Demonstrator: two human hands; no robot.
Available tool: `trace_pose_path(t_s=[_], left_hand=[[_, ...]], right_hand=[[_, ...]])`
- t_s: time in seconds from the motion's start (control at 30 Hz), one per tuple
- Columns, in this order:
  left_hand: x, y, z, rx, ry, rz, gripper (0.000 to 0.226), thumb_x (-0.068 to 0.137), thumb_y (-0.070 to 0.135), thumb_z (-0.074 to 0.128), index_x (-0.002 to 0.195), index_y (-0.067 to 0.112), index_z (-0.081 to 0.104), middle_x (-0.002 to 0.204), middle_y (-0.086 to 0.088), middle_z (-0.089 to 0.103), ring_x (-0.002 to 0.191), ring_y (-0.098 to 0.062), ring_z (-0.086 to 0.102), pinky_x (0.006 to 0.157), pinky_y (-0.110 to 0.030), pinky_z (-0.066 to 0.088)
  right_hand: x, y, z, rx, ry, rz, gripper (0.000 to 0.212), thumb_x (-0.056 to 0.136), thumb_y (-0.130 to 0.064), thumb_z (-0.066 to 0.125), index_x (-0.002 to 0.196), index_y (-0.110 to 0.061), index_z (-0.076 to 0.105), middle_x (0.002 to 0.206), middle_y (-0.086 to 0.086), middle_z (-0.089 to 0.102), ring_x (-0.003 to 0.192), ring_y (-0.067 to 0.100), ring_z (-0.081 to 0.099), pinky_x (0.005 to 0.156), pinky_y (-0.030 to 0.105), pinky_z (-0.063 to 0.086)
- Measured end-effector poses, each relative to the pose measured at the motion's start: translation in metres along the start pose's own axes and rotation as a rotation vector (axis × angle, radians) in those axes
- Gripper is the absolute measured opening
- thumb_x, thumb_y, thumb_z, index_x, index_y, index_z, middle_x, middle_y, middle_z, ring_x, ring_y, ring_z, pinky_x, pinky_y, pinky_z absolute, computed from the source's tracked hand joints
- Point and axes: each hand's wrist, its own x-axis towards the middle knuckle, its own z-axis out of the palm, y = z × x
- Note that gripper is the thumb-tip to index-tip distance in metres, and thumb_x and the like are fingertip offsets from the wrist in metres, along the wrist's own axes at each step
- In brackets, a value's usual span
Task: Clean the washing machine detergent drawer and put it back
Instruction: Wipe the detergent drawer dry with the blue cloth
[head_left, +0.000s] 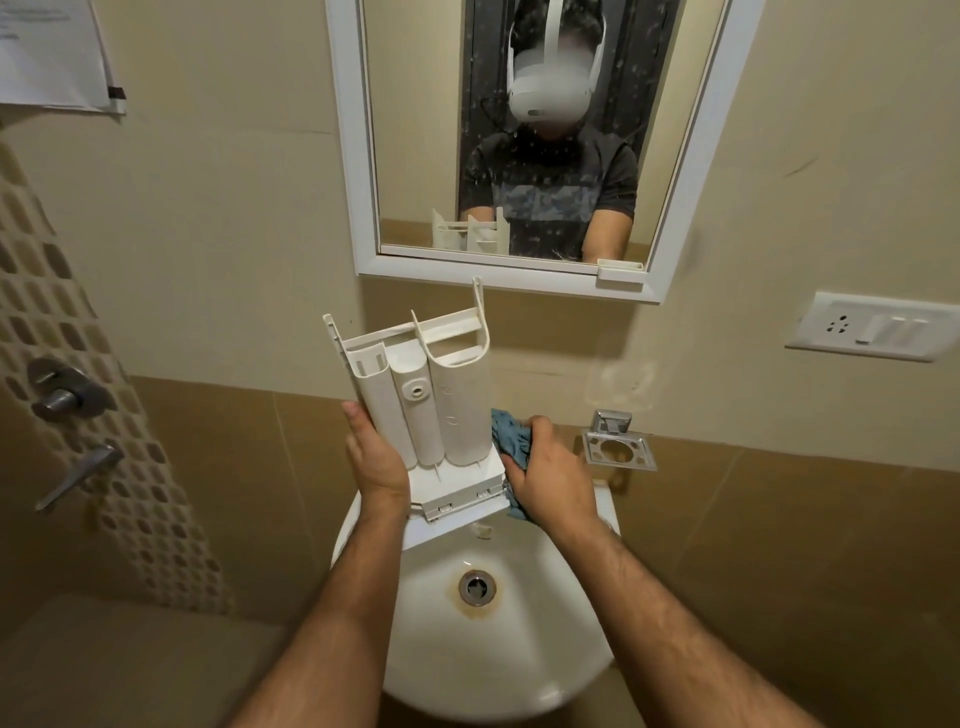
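The white detergent drawer (431, 410) stands upright above the sink, its underside with three long rounded channels facing me and its front panel at the bottom. My left hand (375, 456) grips its left side. My right hand (545, 470) holds a crumpled blue cloth (511, 440) pressed against the drawer's lower right edge.
A white sink (561, 654) with a rust-stained drain (476, 587) lies below my hands. On the wall are a mirror (426, 130), a metal soap holder (618, 447), a switch plate (878, 326), and taps (67, 395) at the left.
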Motion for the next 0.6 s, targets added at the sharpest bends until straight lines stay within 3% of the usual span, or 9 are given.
trace_pose_path(t_s=[0.07, 0.13, 0.23, 0.3, 0.4, 0.5, 0.6], left_hand=[[-0.001, 0.003, 0.001, 0.014, -0.007, 0.015, 0.04, 0.07, 0.085, 0.032, 0.07, 0.065, 0.067, 0.069, 0.033, 0.068, 0.068, 0.015, 0.065, 0.057, -0.005, 0.048], [-0.001, 0.004, 0.0, 0.029, 0.014, 0.003, 0.04, 0.069, 0.084, 0.032, 0.068, 0.064, 0.067, 0.067, 0.032, 0.068, 0.067, 0.011, 0.066, 0.055, -0.006, 0.048], [0.004, 0.002, -0.004, -0.008, 0.059, -0.024, 0.045, 0.069, 0.084, 0.033, 0.069, 0.059, 0.07, 0.072, 0.029, 0.07, 0.081, 0.003, 0.065, 0.072, -0.017, 0.052], [0.005, 0.001, -0.004, -0.048, 0.096, -0.036, 0.049, 0.074, 0.08, 0.033, 0.07, 0.051, 0.073, 0.075, 0.031, 0.07, 0.086, 0.004, 0.062, 0.081, -0.019, 0.049], [0.004, 0.003, 0.0, -0.066, 0.106, -0.039, 0.047, 0.082, 0.073, 0.034, 0.072, 0.045, 0.071, 0.076, 0.03, 0.071, 0.085, 0.006, 0.063, 0.079, -0.017, 0.048], [0.005, 0.0, -0.002, -0.065, 0.093, -0.049, 0.047, 0.088, 0.068, 0.034, 0.079, 0.039, 0.07, 0.084, 0.021, 0.072, 0.095, -0.006, 0.066, 0.09, -0.026, 0.05], [0.002, -0.004, -0.003, -0.086, 0.095, -0.075, 0.045, 0.094, 0.064, 0.033, 0.083, 0.04, 0.07, 0.083, 0.022, 0.073, 0.088, 0.0, 0.067, 0.073, -0.017, 0.052]], right_hand=[[-0.005, 0.004, 0.003, 0.011, -0.031, 0.036, 0.041, 0.09, -0.05, 0.056, 0.113, -0.023, 0.036, 0.102, 0.003, 0.063, 0.082, 0.028, 0.065, 0.058, 0.031, 0.042], [-0.002, 0.006, 0.001, 0.138, -0.139, 0.154, 0.043, 0.087, -0.05, 0.061, 0.111, -0.023, 0.039, 0.102, 0.0, 0.064, 0.086, 0.024, 0.064, 0.065, 0.031, 0.046], [0.009, 0.01, -0.006, 0.355, -0.323, 0.262, 0.044, 0.081, -0.044, 0.071, 0.112, -0.02, 0.05, 0.098, -0.005, 0.063, 0.09, 0.017, 0.062, 0.074, 0.029, 0.046], [0.01, 0.007, -0.007, 0.48, -0.331, 0.274, 0.036, 0.082, -0.039, 0.071, 0.11, -0.02, 0.058, 0.098, -0.005, 0.068, 0.09, 0.015, 0.064, 0.074, 0.028, 0.047], [0.005, 0.005, -0.003, 0.623, -0.271, 0.322, 0.017, 0.086, -0.031, 0.067, 0.099, -0.02, 0.062, 0.087, -0.004, 0.07, 0.083, 0.015, 0.066, 0.068, 0.027, 0.051], [0.0, 0.007, -0.003, 0.856, -0.4, 0.501, 0.014, 0.085, -0.024, 0.069, 0.093, -0.012, 0.07, 0.073, 0.002, 0.073, 0.068, 0.015, 0.069, 0.057, 0.024, 0.054], [0.002, 0.006, -0.004, 0.872, -0.312, 0.474, 0.014, 0.084, -0.023, 0.07, 0.091, -0.011, 0.069, 0.076, 0.005, 0.073, 0.073, 0.02, 0.069, 0.063, 0.03, 0.056]])
